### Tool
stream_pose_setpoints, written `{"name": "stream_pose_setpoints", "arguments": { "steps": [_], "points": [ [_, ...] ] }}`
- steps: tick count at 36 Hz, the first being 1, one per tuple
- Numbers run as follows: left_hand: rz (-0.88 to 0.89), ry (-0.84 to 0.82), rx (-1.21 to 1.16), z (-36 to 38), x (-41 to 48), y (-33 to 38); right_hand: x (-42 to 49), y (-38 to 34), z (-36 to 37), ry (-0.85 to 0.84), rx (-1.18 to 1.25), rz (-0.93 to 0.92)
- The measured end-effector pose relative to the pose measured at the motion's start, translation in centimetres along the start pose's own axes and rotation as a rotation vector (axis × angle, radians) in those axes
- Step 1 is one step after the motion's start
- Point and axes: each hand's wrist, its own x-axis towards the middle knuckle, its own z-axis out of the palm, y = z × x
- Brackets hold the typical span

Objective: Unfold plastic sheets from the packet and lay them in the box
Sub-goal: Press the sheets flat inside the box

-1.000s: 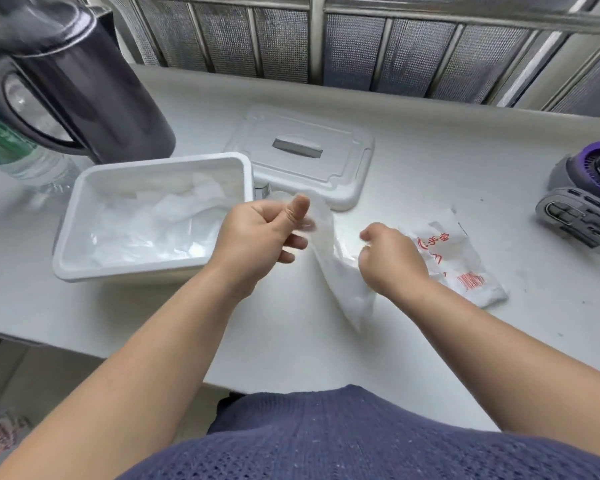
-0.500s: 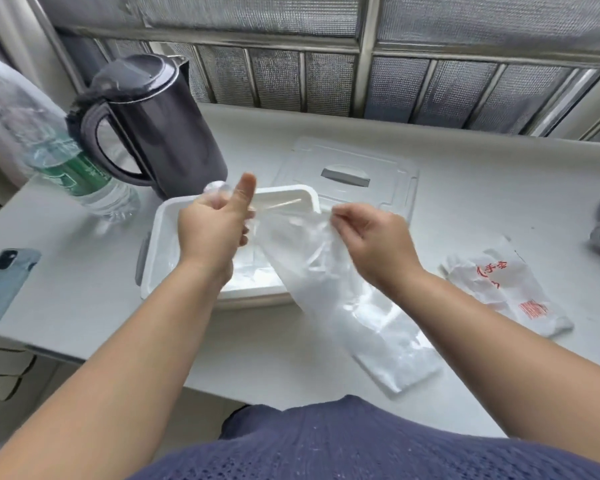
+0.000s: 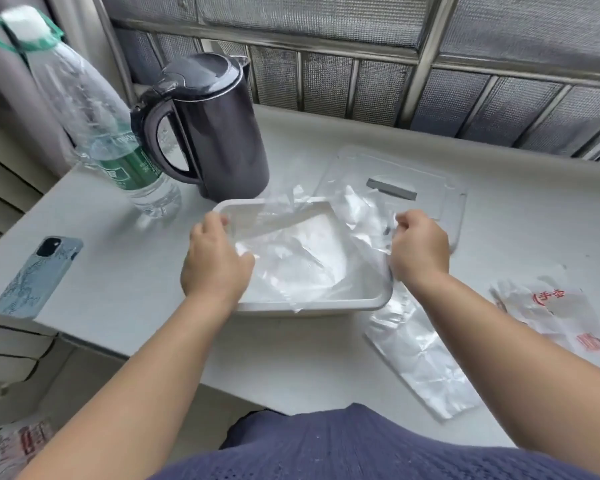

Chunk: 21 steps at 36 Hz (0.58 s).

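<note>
Spreading a clear plastic sheet (image 3: 329,237) over the white box (image 3: 312,303), a person grips it at both sides. The left hand (image 3: 215,261) is closed on the sheet's left edge above the box's left rim; the right hand (image 3: 418,249) is closed on the right edge above the right rim. The sheet sags into the box between the hands, its far edge rising past the back rim. One end trails over the box's near right corner and lies flat on the tabletop (image 3: 118,282). The box's clear lid (image 3: 444,188) lies just behind the box to the right. The printed packet (image 3: 555,320) rests on the tabletop well right of the box. A dark kettle (image 3: 215,133) stands behind the box's left corner, a water bottle (image 3: 118,147) beside it, and a phone (image 3: 39,275) lies face down near the tabletop's left edge.
</note>
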Motion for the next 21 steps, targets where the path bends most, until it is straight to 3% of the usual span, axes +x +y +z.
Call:
{"name": "stream_pose_setpoints", "arguments": {
  "steps": [3,5,6,7,9,11,16,19,21],
  "points": [
    [0.225,-0.037,0.349,1.0,-0.6,0.2,0.1,1.5,0.0,-0.064,-0.098,0.092],
    [0.605,0.032,0.407,1.7,-0.1,0.4,-0.1,2.0,-0.1,-0.081,-0.126,0.057],
    [0.781,-0.008,0.425,2.0,0.3,0.6,-0.2,2.0,-0.2,-0.074,-0.114,0.031],
    [0.885,-0.150,0.460,2.0,0.6,1.3,-0.3,1.9,-0.3,-0.057,-0.096,0.001],
    [0.778,-0.564,0.543,2.4,1.0,2.2,-0.3,1.6,-0.6,-0.006,-0.037,-0.051],
    [0.626,-0.767,0.664,2.9,1.3,2.7,-0.2,1.0,-1.0,0.043,0.053,-0.068],
    [0.434,-0.939,0.615,4.3,1.3,3.2,0.3,-0.4,-2.2,0.128,0.172,-0.143],
    [0.375,-0.889,0.536,4.7,0.8,4.8,0.5,-1.0,-2.5,0.119,0.176,-0.195],
    [0.231,-0.850,0.323,5.0,0.8,5.6,0.3,-1.2,-2.4,0.092,0.182,-0.223]
  ]
}}
